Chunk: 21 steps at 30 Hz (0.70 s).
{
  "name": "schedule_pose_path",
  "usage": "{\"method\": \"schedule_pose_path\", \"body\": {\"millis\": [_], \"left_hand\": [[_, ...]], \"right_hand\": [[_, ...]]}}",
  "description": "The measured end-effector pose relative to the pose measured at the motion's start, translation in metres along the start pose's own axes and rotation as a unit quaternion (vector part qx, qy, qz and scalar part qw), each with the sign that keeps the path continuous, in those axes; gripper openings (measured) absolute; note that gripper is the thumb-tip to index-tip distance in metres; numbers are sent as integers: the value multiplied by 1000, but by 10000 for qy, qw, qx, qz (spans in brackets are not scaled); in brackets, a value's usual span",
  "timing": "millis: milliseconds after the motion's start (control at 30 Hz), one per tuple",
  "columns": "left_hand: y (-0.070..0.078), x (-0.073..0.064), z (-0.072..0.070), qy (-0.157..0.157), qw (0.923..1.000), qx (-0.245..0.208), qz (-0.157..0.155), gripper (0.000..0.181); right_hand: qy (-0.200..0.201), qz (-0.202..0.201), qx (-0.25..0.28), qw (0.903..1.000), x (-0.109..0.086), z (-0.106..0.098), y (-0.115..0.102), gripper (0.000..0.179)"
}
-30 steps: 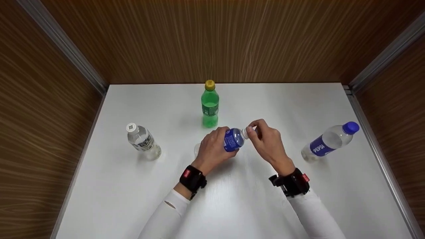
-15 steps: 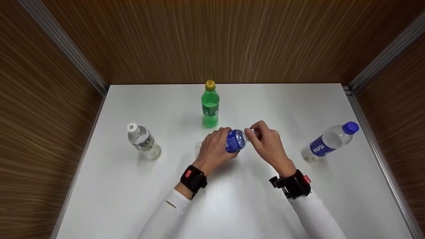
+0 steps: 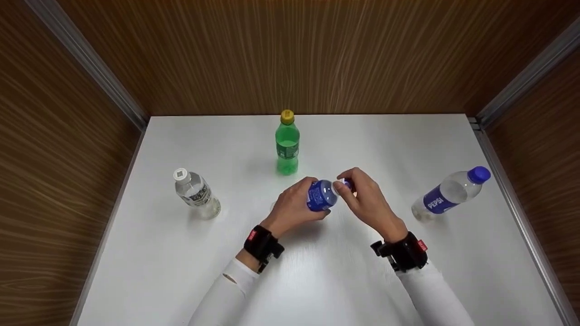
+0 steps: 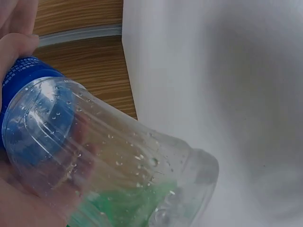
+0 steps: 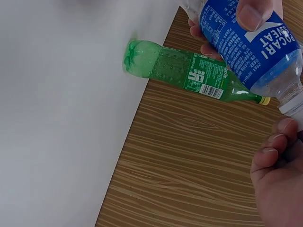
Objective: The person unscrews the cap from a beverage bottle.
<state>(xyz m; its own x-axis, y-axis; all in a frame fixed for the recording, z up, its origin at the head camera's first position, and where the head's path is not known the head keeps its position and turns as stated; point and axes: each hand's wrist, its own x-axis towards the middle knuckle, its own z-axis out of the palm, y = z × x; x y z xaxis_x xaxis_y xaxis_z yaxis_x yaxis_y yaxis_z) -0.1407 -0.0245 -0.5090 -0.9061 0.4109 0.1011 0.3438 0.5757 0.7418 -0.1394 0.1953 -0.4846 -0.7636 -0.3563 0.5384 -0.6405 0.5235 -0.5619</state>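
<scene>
My left hand (image 3: 294, 203) grips a clear plastic bottle (image 4: 118, 142) with a blue Pocari Sweat label (image 5: 248, 42) round its body. Held above the table, it lies tilted, neck toward the right and base toward the left. At the neck, the thumb and fingers of my right hand (image 3: 369, 199) pinch the white bottle cap (image 5: 294, 105); a blue spot shows between them in the head view. The fingers hide much of the cap, so I cannot tell how loose it sits. Water drops cling inside the bottle's lower half.
Behind the hands stands a green Sprite bottle (image 3: 287, 147) with a yellow cap. A clear white-capped bottle (image 3: 197, 194) is at the left, a blue-capped Pepsi bottle (image 3: 448, 194) at the right. Wood-grain panels (image 3: 290, 54) border the white table (image 3: 217, 280).
Both hands and the held bottle have come slightly nearer to me. The right fingers have shifted round the cap, and a blue spot now shows between them. The standing bottles have stayed put.
</scene>
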Motion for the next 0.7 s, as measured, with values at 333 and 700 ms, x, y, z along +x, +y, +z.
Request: {"method": "schedule_pose_path", "body": {"millis": [333, 700], "left_hand": [[-4, 1, 3, 297, 9978, 535, 267, 73], [-10, -1, 10, 1181, 9738, 1737, 875, 73]], "right_hand": [[-108, 242, -7, 9996, 0, -1, 0, 12], [-100, 1494, -432, 9878, -4, -1, -8, 45]]}}
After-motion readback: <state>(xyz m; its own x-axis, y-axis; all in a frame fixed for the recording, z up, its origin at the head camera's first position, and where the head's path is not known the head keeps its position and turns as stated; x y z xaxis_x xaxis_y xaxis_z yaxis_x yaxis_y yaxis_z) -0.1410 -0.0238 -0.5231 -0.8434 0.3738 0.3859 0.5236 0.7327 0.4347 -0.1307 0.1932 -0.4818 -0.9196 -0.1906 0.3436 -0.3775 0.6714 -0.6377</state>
